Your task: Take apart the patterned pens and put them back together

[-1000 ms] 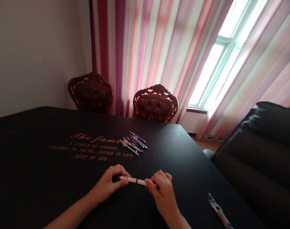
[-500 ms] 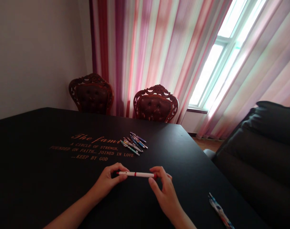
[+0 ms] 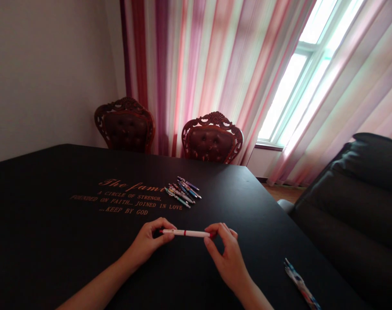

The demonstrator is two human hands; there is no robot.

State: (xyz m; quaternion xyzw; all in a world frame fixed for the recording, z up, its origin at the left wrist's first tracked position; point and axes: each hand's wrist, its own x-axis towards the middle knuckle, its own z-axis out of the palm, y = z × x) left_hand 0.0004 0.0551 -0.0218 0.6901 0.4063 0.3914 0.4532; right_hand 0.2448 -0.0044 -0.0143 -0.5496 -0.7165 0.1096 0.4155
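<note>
A white pen point(image 3: 196, 234) with a red band and red ends lies level between my two hands, above the black table point(image 3: 86, 254). My left hand point(image 3: 153, 236) pinches its left end between thumb and fingers. At the opposite end, my right hand point(image 3: 224, 247) has thumb and fingertips closed around the red tip. Beyond the hands, a loose pile of several pens point(image 3: 183, 192) rests on the tabletop, partly over the printed gold lettering point(image 3: 125, 200).
More pens point(image 3: 300, 284) lie together near the table's right edge. Two carved chairs point(image 3: 125, 129) with dark red backs stand along the far side. A black leather recliner point(image 3: 353, 211) sits at the right, and striped curtains point(image 3: 211, 64) hang behind.
The right fingers have closed in on the pen's red end, where they were a little more apart. The whole view has shifted slightly.
</note>
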